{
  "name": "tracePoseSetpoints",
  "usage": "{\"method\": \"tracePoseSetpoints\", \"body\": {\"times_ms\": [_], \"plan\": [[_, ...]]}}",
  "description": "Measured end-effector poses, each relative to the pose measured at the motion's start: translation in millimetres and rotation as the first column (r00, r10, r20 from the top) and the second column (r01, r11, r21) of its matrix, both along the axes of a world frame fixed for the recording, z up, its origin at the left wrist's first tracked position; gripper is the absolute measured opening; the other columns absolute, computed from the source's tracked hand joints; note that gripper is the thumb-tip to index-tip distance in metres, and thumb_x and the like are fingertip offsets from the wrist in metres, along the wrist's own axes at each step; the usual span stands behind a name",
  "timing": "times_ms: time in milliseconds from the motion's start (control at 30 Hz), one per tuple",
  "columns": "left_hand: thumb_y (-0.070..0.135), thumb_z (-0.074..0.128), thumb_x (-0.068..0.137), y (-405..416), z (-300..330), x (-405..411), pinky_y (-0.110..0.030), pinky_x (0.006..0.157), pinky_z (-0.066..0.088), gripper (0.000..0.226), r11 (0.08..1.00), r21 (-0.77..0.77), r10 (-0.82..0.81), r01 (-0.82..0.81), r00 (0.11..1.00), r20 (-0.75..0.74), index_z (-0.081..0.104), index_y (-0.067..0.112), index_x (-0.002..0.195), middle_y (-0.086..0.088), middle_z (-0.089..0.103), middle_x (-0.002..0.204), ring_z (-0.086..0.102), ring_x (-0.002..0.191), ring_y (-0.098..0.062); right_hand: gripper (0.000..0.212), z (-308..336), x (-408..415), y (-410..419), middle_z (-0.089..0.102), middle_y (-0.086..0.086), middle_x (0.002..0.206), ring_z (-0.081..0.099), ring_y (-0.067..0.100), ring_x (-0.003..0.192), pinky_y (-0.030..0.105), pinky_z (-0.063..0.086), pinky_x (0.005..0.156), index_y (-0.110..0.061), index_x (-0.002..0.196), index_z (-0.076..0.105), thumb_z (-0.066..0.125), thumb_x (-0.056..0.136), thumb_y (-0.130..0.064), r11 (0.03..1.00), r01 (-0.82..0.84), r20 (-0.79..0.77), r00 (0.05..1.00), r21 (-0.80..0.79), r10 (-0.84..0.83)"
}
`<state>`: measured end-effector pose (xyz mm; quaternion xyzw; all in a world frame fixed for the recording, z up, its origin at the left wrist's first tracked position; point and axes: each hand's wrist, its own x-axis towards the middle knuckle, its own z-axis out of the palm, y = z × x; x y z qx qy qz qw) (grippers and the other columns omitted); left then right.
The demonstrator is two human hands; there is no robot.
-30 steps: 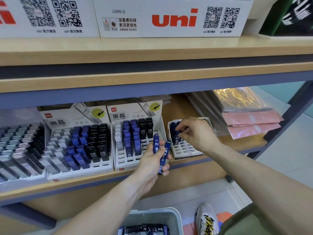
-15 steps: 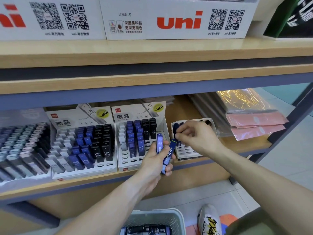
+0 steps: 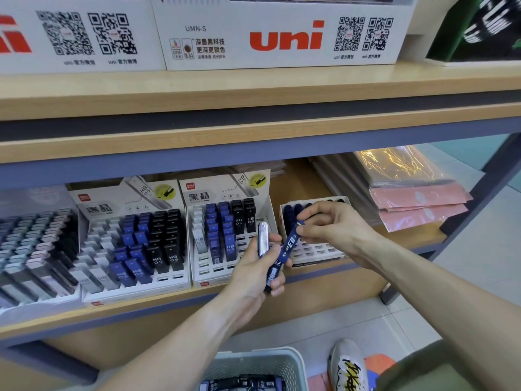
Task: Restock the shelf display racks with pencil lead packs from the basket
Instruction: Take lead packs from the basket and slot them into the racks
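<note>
Racks (image 3: 231, 235) behind hands (image 3: 253, 266) (basket (image 3: 253, 365) below)

- Pencil lead pack (image 3: 288, 247): dark blue, white lettering, yellow-green marks.
- Display racks (image 3: 225, 273): white, holding grey, blue and black packs.
- Upper boxes (image 3: 284, 38): white, red "uni" logo, black QR codes.
- Sleeves (image 3: 417, 201) at the shelf's right end: pink.
- Basket (image 3: 253, 362): pale grey-green, perforated.
- Shoe (image 3: 348, 365): white, yellow and black print.

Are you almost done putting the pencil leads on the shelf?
Not yet. The small rack has packs only in its back rows; the front slots are empty. The left hand holds a few packs, and the right hand pinches the blue pack among them. More packs wait in the basket.
</note>
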<state>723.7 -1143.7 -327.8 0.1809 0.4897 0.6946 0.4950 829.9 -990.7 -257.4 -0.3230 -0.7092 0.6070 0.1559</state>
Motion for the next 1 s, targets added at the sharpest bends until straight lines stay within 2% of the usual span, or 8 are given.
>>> {"method": "tracePoseSetpoints", "body": {"times_ms": [167, 333, 433, 567, 667, 767, 900, 1000], "plan": [[0.018, 0.053, 0.106, 3, -1, 3, -0.026, 0.046, 0.03, 0.014, 1.0, -0.024, 0.009, -0.011, 0.996, -0.084, 0.053, 0.017, 0.121, -0.01, 0.059, 0.083, 0.034, 0.049, -0.016, 0.024, -4, -2, -2, 0.076, 0.021, 0.088, 0.076, 0.031, 0.082, 0.036, 0.063, 0.079, -0.001, 0.095, 0.071, 0.086, 0.077, -0.004, 0.992, 0.115, -0.038, 0.992, -0.048, -0.117], [0.011, 0.061, 0.101, 1, -1, 5, -0.027, 0.047, 0.032, 0.02, 1.0, -0.021, -0.001, -0.002, 0.991, -0.13, 0.053, 0.015, 0.119, 0.002, 0.059, 0.075, 0.035, 0.051, -0.015, 0.026, -5, -4, -1, 0.077, 0.015, 0.09, 0.075, 0.016, 0.075, 0.019, 0.056, 0.065, -0.002, 0.102, 0.071, 0.079, 0.079, 0.006, 0.988, 0.136, -0.018, 0.99, -0.077, -0.138], [0.007, 0.059, 0.102, 1, 0, 5, -0.027, 0.048, 0.032, 0.021, 1.0, -0.019, -0.01, 0.007, 0.988, -0.156, 0.051, 0.014, 0.12, 0.011, 0.063, 0.068, 0.034, 0.052, -0.015, 0.023, -5, -5, 1, 0.077, 0.015, 0.091, 0.075, 0.015, 0.075, 0.018, 0.057, 0.065, -0.003, 0.102, 0.072, 0.077, 0.081, 0.007, 0.987, 0.135, -0.009, 0.991, -0.088, -0.136], [0.008, 0.06, 0.102, 1, 0, 5, -0.027, 0.048, 0.031, 0.019, 0.998, -0.05, 0.025, -0.035, 0.981, -0.193, 0.053, 0.017, 0.117, 0.0, 0.064, 0.08, 0.034, 0.05, -0.015, 0.022, 0, -2, 4, 0.078, 0.013, 0.088, 0.077, 0.022, 0.083, 0.023, 0.061, 0.072, -0.001, 0.1, 0.073, 0.077, 0.081, 0.008, 0.992, 0.103, -0.017, 0.994, -0.071, -0.104], [0.013, 0.056, 0.104, 3, -2, 2, -0.027, 0.047, 0.029, 0.013, 0.99, -0.106, 0.078, -0.094, 0.987, -0.143, 0.056, 0.019, 0.116, -0.012, 0.056, 0.088, 0.035, 0.048, -0.015, 0.019, 6, 4, 18, 0.078, 0.007, 0.085, 0.076, 0.02, 0.08, 0.025, 0.06, 0.072, -0.009, 0.096, 0.074, 0.078, 0.081, 0.004, 0.968, 0.178, -0.042, 0.984, 0.174, -0.174], [0.013, 0.049, 0.106, 2, -2, -3, -0.027, 0.047, 0.025, 0.013, 0.991, -0.103, 0.09, -0.089, 0.996, 0.003, 0.059, 0.016, 0.113, -0.012, 0.059, 0.081, 0.034, 0.045, -0.017, 0.017, 0, 9, 33, 0.075, 0.0, 0.084, 0.072, 0.014, 0.075, 0.021, 0.06, 0.072, -0.017, 0.09, 0.074, 0.08, 0.082, -0.003, 0.858, 0.184, -0.018, 0.98, 0.479, -0.2], [0.016, 0.044, 0.105, 0, -1, -3, -0.025, 0.045, 0.026, 0.017, 0.995, -0.095, 0.043, -0.034, 0.995, 0.095, 0.058, 0.015, 0.113, -0.013, 0.058, 0.077, 0.032, 0.044, -0.018, 0.021, -16, 8, 37, 0.074, -0.008, 0.083, 0.071, 0.005, 0.072, 0.024, 0.059, 0.075, -0.023, 0.085, 0.072, 0.079, 0.082, -0.003, 0.778, 0.085, 0.031, 0.991, 0.623, -0.134], [0.021, 0.039, 0.104, -2, 3, -3, -0.025, 0.046, 0.025, 0.021, 0.996, -0.091, 0.02, -0.01, 0.993, 0.116, 0.059, 0.015, 0.109, -0.012, 0.058, 0.075, 0.031, 0.045, -0.018, 0.023, -21, 4, 34, 0.074, -0.011, 0.083, 0.07, -0.002, 0.073, 0.017, 0.057, 0.073, -0.026, 0.085, 0.071, 0.079, 0.082, -0.005, 0.722, 0.009, 0.08, 0.993, 0.692, -0.09]]}}
